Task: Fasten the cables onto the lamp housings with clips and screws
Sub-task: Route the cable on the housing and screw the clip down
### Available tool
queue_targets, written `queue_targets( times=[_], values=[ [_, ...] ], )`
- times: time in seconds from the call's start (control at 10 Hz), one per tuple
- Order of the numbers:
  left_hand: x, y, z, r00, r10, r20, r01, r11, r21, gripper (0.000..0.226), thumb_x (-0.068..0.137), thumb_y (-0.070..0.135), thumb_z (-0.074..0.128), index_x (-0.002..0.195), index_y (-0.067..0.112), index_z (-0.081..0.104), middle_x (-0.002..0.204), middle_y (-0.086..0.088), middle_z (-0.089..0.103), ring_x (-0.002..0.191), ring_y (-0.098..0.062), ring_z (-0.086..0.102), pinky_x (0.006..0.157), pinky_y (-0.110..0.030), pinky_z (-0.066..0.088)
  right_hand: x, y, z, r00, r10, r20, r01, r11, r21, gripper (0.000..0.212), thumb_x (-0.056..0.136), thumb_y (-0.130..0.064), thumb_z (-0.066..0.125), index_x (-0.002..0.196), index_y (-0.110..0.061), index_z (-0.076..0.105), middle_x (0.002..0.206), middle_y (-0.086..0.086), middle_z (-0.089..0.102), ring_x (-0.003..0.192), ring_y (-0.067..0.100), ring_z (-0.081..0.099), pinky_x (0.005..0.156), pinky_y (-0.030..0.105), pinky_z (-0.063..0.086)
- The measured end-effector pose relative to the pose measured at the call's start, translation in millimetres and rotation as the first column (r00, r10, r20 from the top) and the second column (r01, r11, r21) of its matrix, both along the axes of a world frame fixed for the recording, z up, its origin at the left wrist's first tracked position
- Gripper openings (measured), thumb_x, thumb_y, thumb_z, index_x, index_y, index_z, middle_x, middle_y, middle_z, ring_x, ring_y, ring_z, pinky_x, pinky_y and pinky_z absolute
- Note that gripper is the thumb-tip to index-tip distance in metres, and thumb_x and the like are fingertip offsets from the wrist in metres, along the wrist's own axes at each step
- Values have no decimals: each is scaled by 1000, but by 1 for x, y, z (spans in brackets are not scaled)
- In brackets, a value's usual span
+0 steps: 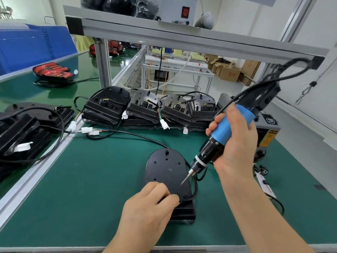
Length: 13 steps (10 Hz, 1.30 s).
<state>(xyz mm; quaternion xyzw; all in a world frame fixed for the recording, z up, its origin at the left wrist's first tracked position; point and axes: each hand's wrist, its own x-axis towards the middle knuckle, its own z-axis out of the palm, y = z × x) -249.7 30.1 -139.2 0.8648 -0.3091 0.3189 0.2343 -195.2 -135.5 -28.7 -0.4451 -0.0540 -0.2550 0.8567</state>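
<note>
Lamp housing (167,172), black, rounded at its far end, lying back-up near the middle of the green worktop (91,179), close to the front edge.

Cable (195,187), black, running along the housing's right edge and turning in at its near end.

Left hand (151,203), resting on the near end of the housing, fingers curled, thumb and fingertips pinching the cable where it meets the housing. Whether a clip lies under them cannot be told.

Right hand (235,143), raised to the right of the housing, fingers wrapped round the blue grip of a powered screwdriver (224,128). The tool is tilted, with its bit (185,179) pointing down and left, just above the housing's right side. Its black cord rises to the upper right.

Row of black housings (142,106), stacked along the back of the worktop, with wires and white plugs (164,124) hanging from them.

Pile of further housings (21,132), on the left, past a metal rail.

Grey box (268,132) with a yellow warning label, at the right rear of the worktop.

Red lamps (52,71), on a second green surface at the far left.

Metal frame shelf (182,33), overhead.

Cardboard boxes (229,73), on the floor in the background.
</note>
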Motion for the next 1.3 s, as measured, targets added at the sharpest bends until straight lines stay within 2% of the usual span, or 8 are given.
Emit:
queue_targets(
  times=[0.2, 0.4, 0.8, 1.1, 1.3],
  values=[
    [1, 0, -3, 1000, -5, 23, 6, 1000, -24, 19, 66, 9, 78, 71, 23, 67, 68, 8, 54, 67, -13, 56, 38, -20, 36, 6, 10, -9, 998, 6, -57, -13, 992, -126, 14, 81, -19, 65, 88, -13, 56, 66, 4, 56, 52, 16, 53, 51, 28, 48],
    [3, 0, -5, 1000, -5, 20, 5, 1000, -14, 16, 69, 12, 75, 73, 25, 67, 69, 9, 54, 71, -11, 53, 46, -15, 30, 7, 9, -14, 996, 10, -89, -24, 988, -156, 18, 79, -21, 66, 89, -12, 55, 66, 5, 57, 52, 17, 53, 50, 27, 47],
    [1, 1, -6, 1000, -16, -6, 16, 1000, -9, 27, 62, 6, 84, 75, 23, 68, 70, 7, 54, 71, -13, 53, 39, -23, 39, 9, 14, -12, 997, 56, -55, -65, 980, -186, 15, 80, -19, 64, 89, -12, 55, 66, 4, 56, 51, 18, 52, 50, 28, 47],
    [1, 1, -5, 1000, -14, 6, 14, 1000, -14, 17, 70, 8, 73, 75, 23, 67, 71, 7, 55, 72, -12, 52, 44, -17, 31, 13, 17, -9, 978, 199, -54, -206, 955, -213, 14, 81, -18, 62, 91, -11, 54, 65, 5, 56, 49, 18, 50, 50, 28, 46],
    [1, 1, -6, 999, -32, 7, 32, 999, -25, 30, 66, 3, 79, 80, 23, 61, 72, 6, 55, 71, -12, 51, 43, -19, 36, 12, 23, -7, 962, 269, -31, -268, 929, -254, 8, 80, -15, 59, 85, -12, 54, 63, 5, 55, 48, 18, 49, 48, 27, 45]
  ],
)
